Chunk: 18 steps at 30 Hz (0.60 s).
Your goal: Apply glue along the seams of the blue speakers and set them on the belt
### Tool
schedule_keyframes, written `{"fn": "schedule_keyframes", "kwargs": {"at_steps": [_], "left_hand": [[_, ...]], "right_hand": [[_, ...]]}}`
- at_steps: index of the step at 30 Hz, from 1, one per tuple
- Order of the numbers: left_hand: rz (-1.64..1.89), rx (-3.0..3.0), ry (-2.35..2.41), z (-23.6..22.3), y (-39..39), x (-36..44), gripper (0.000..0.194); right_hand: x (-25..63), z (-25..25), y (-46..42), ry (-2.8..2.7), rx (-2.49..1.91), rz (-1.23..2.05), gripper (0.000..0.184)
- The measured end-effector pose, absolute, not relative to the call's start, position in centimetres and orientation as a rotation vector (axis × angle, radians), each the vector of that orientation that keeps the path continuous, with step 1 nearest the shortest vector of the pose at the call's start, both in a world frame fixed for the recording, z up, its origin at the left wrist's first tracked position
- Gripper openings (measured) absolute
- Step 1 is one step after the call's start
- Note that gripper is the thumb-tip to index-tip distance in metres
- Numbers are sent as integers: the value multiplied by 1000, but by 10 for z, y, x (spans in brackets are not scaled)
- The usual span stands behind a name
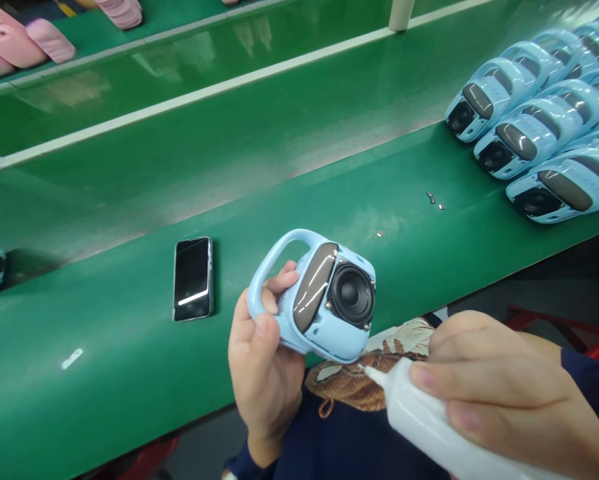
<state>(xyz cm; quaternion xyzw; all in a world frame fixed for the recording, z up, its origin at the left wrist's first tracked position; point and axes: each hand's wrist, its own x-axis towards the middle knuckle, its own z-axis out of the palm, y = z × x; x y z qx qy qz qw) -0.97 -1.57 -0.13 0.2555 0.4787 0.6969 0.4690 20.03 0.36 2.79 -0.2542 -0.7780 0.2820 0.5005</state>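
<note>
My left hand (pixel 264 353) grips the blue speaker (pixel 319 300) by its handle side, above the green bench's (pixel 129 373) near edge. My right hand (pixel 504 380) closes around the white bottle (pixel 429 420), nozzle near the speaker.

A green bench (pixel 144 373) is carrying rows of light-blue speaker housings (pixel 554 133) at two o'clock. Tiny dark and pale pieces (pixel 431 198) are lying between two and three o'clock, a phone (pixel 192 279) is resting near nine, and a small whitish strip (pixel 72 359) is lying at eight.
</note>
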Motion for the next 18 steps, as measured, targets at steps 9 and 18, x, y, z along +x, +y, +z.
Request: {"fn": "schedule_keyframes", "kwargs": {"at_steps": [9,18], "left_hand": [[1744,548,1113,0,-17,-10,19],[1723,530,1088,0,-15,-10,23]], "right_hand": [[215,34,-2,-2179,-559,751,23],[208,25,4,-2121,-480,725,23]]}}
